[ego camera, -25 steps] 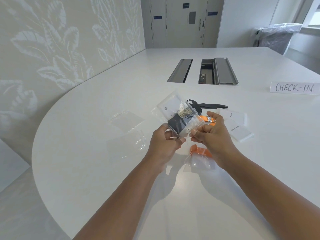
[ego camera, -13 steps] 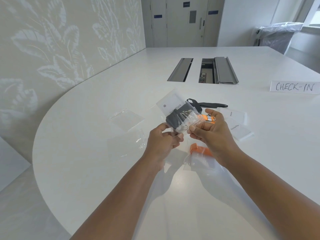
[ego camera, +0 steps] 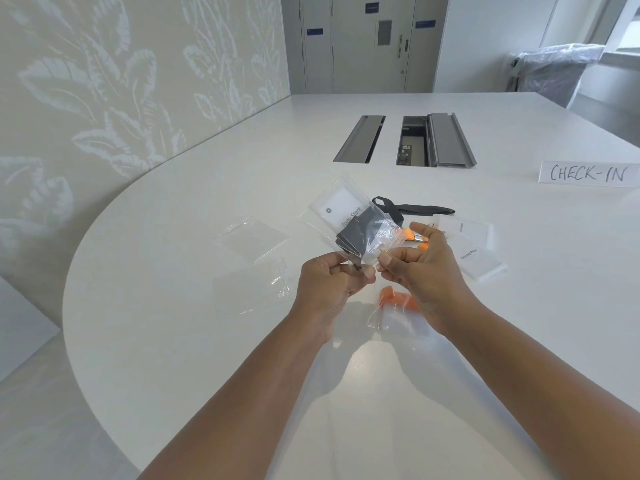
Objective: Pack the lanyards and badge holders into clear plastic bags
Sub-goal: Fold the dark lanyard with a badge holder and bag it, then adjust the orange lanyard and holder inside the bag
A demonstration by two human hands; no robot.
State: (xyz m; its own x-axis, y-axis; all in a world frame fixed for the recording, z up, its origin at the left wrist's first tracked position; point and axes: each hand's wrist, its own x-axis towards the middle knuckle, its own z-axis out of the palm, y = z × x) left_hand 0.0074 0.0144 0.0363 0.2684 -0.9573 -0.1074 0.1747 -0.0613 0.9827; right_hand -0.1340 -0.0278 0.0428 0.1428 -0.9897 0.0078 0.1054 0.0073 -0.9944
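Note:
Above the white table (ego camera: 173,341) both my hands pinch the near edge of a clear plastic bag (ego camera: 372,237). Inside it lie a folded black lanyard (ego camera: 356,235) and a white badge (ego camera: 341,206) printed with a name. My left hand (ego camera: 329,289) grips the bag's left corner; my right hand (ego camera: 422,268) pinches its right corner. Under my right hand lies another bag with an orange lanyard (ego camera: 394,299). A loose black lanyard (ego camera: 415,209), an orange lanyard with a metal clip (ego camera: 412,235) and two badge holders (ego camera: 481,261) lie beyond.
Empty clear bags (ego camera: 254,240) lie on the table left of my hands. A CHECK-IN sign (ego camera: 588,173) stands at the right. Two cable hatches (ego camera: 433,140) are set in the table farther back; one is open. A patterned wall runs along the left.
The bag has tilted up and leftward between my hands, and my fingers have shifted along its near edge. Both hands stayed in about the same place.

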